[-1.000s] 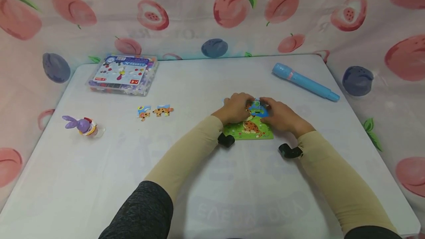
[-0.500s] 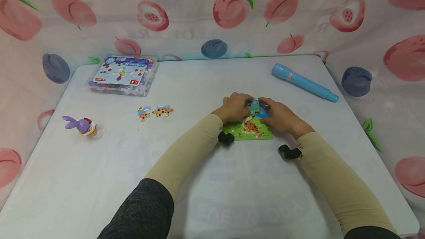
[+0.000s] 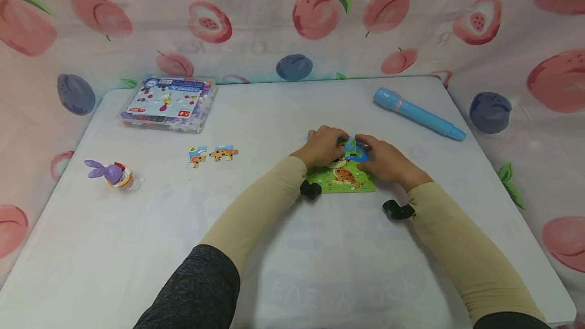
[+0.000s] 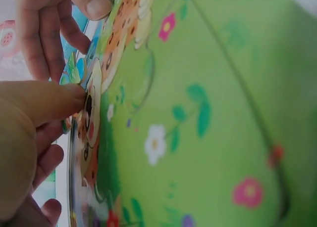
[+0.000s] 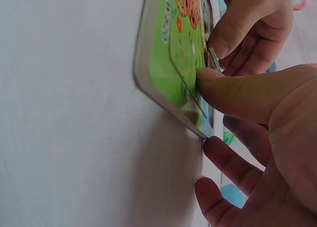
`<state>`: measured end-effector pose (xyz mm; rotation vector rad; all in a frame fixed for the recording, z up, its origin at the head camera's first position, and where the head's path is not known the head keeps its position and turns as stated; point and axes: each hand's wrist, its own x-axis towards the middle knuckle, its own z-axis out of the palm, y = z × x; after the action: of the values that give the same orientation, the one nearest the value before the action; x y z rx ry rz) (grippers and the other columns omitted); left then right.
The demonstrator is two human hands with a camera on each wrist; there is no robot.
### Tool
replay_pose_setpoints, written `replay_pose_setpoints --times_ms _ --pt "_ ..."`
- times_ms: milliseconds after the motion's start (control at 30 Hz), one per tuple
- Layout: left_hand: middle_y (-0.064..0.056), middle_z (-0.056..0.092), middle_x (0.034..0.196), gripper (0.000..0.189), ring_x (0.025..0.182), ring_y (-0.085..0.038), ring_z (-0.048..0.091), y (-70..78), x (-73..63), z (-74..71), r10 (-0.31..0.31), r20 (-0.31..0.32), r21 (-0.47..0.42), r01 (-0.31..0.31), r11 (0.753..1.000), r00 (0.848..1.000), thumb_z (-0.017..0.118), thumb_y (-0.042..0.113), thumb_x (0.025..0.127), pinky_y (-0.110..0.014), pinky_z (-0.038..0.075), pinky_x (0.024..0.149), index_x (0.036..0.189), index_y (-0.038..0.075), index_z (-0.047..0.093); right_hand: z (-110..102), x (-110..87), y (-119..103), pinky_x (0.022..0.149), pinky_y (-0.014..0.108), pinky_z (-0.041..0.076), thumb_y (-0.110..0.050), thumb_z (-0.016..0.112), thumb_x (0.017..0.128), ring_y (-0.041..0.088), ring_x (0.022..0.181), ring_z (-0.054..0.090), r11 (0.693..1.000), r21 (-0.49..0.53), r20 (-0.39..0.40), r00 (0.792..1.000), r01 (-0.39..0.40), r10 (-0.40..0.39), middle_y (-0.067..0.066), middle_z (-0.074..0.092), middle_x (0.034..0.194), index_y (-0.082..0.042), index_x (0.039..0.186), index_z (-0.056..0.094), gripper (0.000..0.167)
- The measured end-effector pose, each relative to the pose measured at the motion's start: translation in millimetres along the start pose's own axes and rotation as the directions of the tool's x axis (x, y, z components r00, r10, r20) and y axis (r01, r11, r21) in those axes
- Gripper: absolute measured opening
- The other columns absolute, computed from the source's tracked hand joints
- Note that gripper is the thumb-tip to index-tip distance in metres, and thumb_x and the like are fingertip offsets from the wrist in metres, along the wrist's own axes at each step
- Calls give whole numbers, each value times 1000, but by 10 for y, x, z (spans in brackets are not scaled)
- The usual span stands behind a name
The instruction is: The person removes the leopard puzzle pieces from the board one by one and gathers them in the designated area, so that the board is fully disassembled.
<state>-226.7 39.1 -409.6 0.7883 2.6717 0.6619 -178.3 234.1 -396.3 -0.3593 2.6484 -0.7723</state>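
A jigsaw puzzle board [image 3: 320,181] with a green lower part and a spotted cartoon animal lies flat on the white table. My left hand [image 3: 323,147] is over its upper left part; the thumb and fingers pinch a small puzzle piece [image 5: 215,60], which stands slightly tilted off the board in the right wrist view. From the right side my right hand [image 3: 388,160] holds the board, with the thumb [image 5: 210,81] on its face and the fingers at its edge. Both hands hide much of the upper picture.
Two loose puzzle pieces, one with a yellow shape [image 3: 197,155] and one spotted [image 3: 223,153], lie to the left. A clear case [image 3: 166,103], a purple rabbit-eared toy [image 3: 114,173] and a blue tube-shaped object [image 3: 418,113] are around. A peach-print cloth [image 3: 256,55] hangs behind.
Very little differs. My left hand shifts slightly at the board's upper part, and a bit more of the animal picture shows beneath it. The right hand keeps its place.
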Motion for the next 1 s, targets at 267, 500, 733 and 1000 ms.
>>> replay_pose_setpoints --times_ms 267,500,733,1000 --pt "2 61 136 44 126 -21 46 -48 -27 -77 4 2 57 -4 998 1000 65 27 96 -44 32 99 140 18 60 3 13 -8 111 57 30 -13 69 95 43 135 40 1000 1 13 1000 -22 22 27 41 149 0 155 28 74" --pt "4 63 134 44 126 -19 47 -114 -118 -274 11 -4 90 -10 996 1000 65 28 95 -45 31 102 138 20 62 -11 35 -12 111 57 30 -14 69 95 44 135 40 999 -36 21 999 -36 37 29 41 149 0 155 28 74" --pt "3 67 126 42 123 -20 48 -231 -277 -433 29 -58 78 -24 997 998 69 27 94 -48 28 105 134 16 65 -14 37 -23 114 56 26 -14 68 95 43 139 35 998 -27 29 998 -53 53 27 37 153 0 155 29 72" --pt "1 66 128 44 123 -21 48 -354 -433 -562 -6 -55 107 12 994 998 71 28 92 -48 27 106 134 14 65 -17 45 -38 113 57 26 -15 69 95 44 137 37 998 -33 36 998 -47 49 28 40 150 0 154 30 72"
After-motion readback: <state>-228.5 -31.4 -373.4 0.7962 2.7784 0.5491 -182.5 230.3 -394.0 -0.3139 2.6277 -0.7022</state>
